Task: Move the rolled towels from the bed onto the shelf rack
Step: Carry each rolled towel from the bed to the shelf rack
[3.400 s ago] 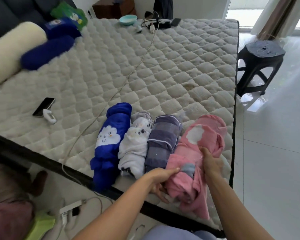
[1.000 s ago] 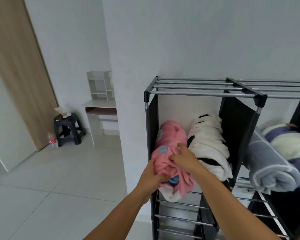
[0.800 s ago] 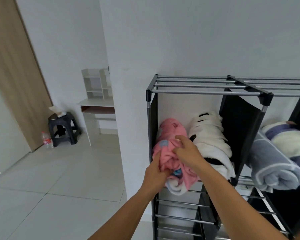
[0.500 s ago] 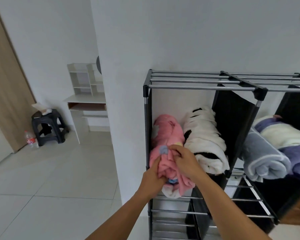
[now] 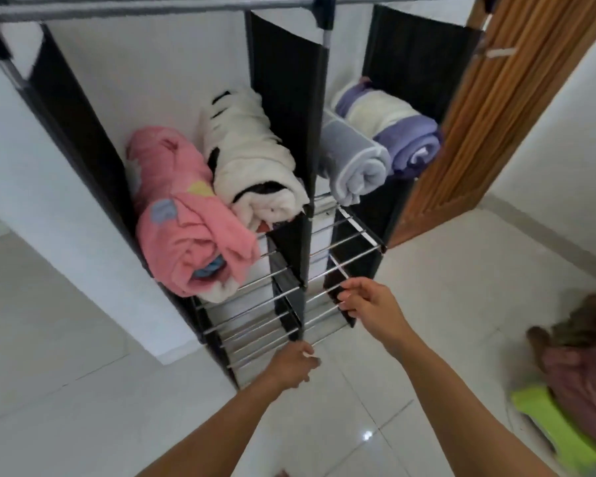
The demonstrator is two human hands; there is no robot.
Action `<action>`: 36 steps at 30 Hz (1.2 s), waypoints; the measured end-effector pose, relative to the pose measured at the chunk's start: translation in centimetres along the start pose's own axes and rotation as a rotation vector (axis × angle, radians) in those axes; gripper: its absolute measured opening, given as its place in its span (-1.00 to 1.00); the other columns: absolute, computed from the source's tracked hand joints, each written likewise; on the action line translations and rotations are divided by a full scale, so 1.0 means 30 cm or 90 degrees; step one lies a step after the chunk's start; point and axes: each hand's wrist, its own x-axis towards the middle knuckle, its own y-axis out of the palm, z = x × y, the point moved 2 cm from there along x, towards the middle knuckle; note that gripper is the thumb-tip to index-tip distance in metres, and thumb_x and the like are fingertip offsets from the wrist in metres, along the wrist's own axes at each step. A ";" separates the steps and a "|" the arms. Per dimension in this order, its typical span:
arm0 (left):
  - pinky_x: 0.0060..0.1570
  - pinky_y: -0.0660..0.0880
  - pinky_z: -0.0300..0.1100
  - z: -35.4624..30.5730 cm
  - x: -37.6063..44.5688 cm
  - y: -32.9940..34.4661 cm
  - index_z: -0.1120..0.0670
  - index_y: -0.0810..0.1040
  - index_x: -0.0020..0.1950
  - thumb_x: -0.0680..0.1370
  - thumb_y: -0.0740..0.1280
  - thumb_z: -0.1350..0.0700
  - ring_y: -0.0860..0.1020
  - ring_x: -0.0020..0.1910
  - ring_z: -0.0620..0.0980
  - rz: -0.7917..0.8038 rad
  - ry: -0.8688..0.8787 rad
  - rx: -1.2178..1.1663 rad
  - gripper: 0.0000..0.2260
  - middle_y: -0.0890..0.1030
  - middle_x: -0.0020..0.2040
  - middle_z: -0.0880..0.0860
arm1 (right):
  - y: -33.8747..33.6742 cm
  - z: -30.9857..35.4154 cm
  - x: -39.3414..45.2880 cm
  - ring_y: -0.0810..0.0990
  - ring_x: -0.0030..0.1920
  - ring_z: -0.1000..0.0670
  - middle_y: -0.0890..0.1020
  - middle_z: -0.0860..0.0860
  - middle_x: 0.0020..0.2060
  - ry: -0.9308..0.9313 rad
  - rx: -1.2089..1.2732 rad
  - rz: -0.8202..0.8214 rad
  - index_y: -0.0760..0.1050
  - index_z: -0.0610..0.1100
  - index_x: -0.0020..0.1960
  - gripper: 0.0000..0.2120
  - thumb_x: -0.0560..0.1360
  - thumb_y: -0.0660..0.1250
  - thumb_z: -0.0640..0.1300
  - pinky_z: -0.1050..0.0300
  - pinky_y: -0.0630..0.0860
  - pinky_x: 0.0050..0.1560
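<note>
The pink rolled towel [image 5: 186, 218] lies in the left compartment of the black shelf rack [image 5: 283, 98], its loose end hanging over the front rods. Beside it, touching on the right, lies a white and black rolled towel [image 5: 252, 156]. The right compartment holds a grey rolled towel [image 5: 355, 166] and a purple and cream one [image 5: 393, 129]. My left hand [image 5: 293, 364] and my right hand [image 5: 369, 304] are both below the towels, in front of the lower rods, and hold nothing. Their fingers are loosely curled. The bed is out of view.
A wooden door [image 5: 489, 108] stands open right of the rack. A person sits on the tiled floor at the lower right [image 5: 585, 370], next to a green object [image 5: 558, 428]. A white wall [image 5: 49, 235] borders the rack on the left.
Both hands have let go of the pink towel and dropped away from it. The view has tilted down and turned right, so the door and the seated person now show.
</note>
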 end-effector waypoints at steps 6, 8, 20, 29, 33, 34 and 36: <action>-0.42 0.34 -0.28 -0.238 0.005 0.390 0.00 0.43 -0.16 0.52 0.34 0.09 0.50 -0.34 -0.08 0.156 0.086 0.122 -0.89 0.52 -0.15 0.02 | -0.451 -0.328 -0.387 0.57 -0.23 -0.03 0.62 -0.09 -0.21 0.200 0.417 -0.347 0.53 -0.14 -0.03 -0.85 0.52 0.22 -0.32 0.17 0.48 -0.17; -0.38 0.37 -0.28 -0.298 -0.031 0.561 0.03 0.47 -0.10 0.51 0.33 0.09 0.52 -0.32 -0.07 0.226 0.111 0.172 -0.94 0.54 -0.14 0.03 | -0.580 -0.411 -0.558 0.53 -0.26 0.01 0.58 -0.06 -0.21 0.200 0.520 -0.467 0.51 -0.14 -0.01 -0.86 0.54 0.20 -0.29 0.19 0.45 -0.18; -0.35 0.35 -0.27 -0.193 -0.812 1.830 0.01 0.44 -0.20 0.56 0.27 0.11 0.47 -0.38 -0.11 0.656 0.212 0.461 -0.87 0.48 -0.27 -0.03 | -0.943 -0.925 -2.002 0.55 -0.54 0.12 0.61 0.05 -0.57 0.133 0.817 -1.022 0.49 -0.15 -0.20 -0.84 0.55 0.21 -0.22 0.32 0.49 -0.48; -0.24 0.47 -0.19 -0.004 -1.412 2.429 0.06 0.49 -0.09 0.59 0.27 0.08 0.54 -0.28 -0.05 0.891 0.192 0.599 -0.91 0.56 -0.14 0.05 | -0.965 -1.140 -2.573 0.48 -0.32 0.00 0.53 -0.08 -0.30 0.104 0.913 -1.285 0.46 -0.18 -0.17 -0.86 0.55 0.21 -0.23 0.19 0.41 -0.28; -0.19 0.49 -0.13 0.109 -1.541 2.661 0.05 0.49 -0.07 0.58 0.28 0.07 0.54 -0.24 -0.01 0.949 0.126 0.642 -0.92 0.55 -0.14 0.06 | -1.008 -1.216 -2.707 0.46 -0.41 0.04 0.52 -0.04 -0.39 0.097 0.920 -1.384 0.45 -0.15 -0.15 -0.87 0.55 0.19 -0.26 0.25 0.41 -0.40; -0.19 0.48 -0.12 0.149 -1.565 2.704 0.05 0.48 -0.07 0.58 0.28 0.06 0.54 -0.24 -0.01 0.960 0.107 0.672 -0.92 0.54 -0.14 0.05 | -1.006 -1.233 -2.745 0.48 -0.44 0.05 0.55 -0.02 -0.43 0.101 0.927 -1.420 0.47 -0.14 -0.12 -0.87 0.55 0.18 -0.26 0.27 0.42 -0.44; -0.15 0.51 -0.07 0.229 -1.624 2.783 0.05 0.48 -0.03 0.57 0.29 0.04 0.53 -0.19 -0.01 0.991 0.093 0.738 -0.91 0.52 -0.08 0.06 | -0.999 -1.253 -2.835 0.51 -0.47 0.07 0.58 -0.01 -0.47 0.095 0.924 -1.514 0.47 -0.12 -0.07 -0.87 0.56 0.17 -0.26 0.27 0.44 -0.45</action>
